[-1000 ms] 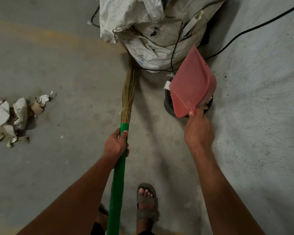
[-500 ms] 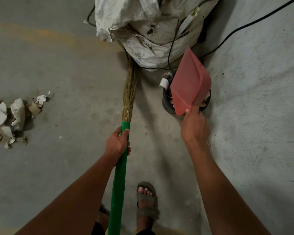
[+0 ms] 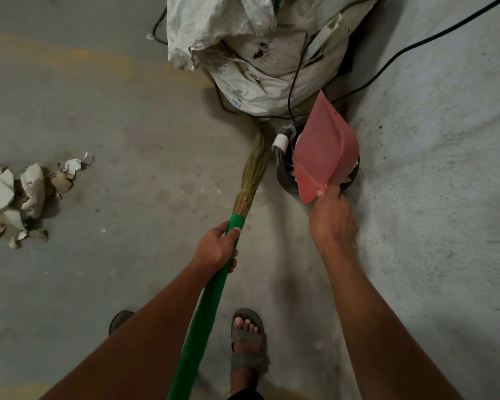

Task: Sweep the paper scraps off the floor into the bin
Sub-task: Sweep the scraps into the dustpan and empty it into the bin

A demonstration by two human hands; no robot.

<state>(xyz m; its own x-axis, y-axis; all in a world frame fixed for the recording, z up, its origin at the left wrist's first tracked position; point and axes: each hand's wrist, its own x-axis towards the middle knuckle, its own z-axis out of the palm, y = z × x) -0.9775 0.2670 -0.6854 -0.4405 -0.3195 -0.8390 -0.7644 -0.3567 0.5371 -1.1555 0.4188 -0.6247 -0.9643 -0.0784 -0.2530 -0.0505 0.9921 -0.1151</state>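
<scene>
Head view, torn white and brown paper scraps (image 3: 20,197), heaped on floor (image 3: 127,125)

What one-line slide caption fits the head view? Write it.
Right hand tips a red dustpan over the bin; left hand holds the broom; scraps remain.

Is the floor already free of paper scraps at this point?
No, a pile of paper scraps lies on the floor at the left, well apart from the bin.

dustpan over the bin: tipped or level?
Tipped. The right hand grips the red dustpan by its handle end, the pan stands steeply over the black bin, and paper scraps show inside the bin's rim.
</scene>
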